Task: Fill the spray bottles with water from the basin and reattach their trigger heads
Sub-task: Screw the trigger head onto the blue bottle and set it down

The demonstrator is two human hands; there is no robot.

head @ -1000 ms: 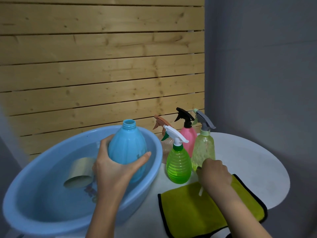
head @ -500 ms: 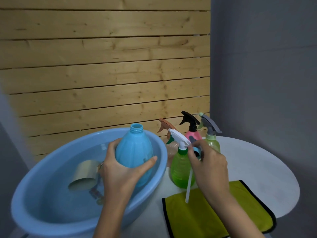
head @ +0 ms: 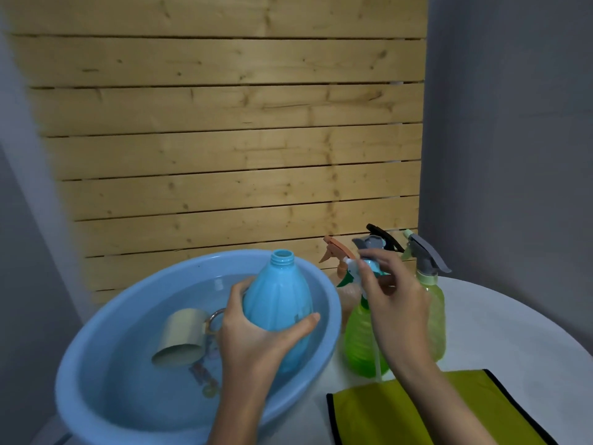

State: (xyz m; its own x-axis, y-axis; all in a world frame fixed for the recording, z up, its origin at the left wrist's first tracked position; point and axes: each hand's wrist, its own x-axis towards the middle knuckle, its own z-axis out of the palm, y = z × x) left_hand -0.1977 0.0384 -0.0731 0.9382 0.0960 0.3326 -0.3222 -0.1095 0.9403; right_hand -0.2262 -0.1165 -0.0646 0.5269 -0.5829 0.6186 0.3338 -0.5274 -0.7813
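My left hand [head: 256, 335] grips a light blue bottle [head: 279, 300] upright inside the blue basin [head: 96, 342], its threaded neck uncapped. My right hand [head: 391, 303] pinches a grey and blue trigger head [head: 369, 248] in the air to the right of the bottle's neck; its white dip tube [head: 378, 361] hangs down below my hand. Behind that hand stand a green bottle [head: 359, 342], a yellow-green bottle [head: 433, 303] with a grey head, an orange-headed bottle [head: 337, 255] and a black trigger head [head: 382, 234].
A metal cup [head: 179, 335] lies on its side in the basin's water. A yellow-green cloth [head: 385, 415] with black trim lies on the white round table [head: 513, 335] at the front right. A wooden slat wall [head: 224, 155] stands behind.
My right hand has risen from the cloth with the trigger head, lifting it up in front of the standing bottles and toward the blue bottle's neck. My left hand keeps its hold.
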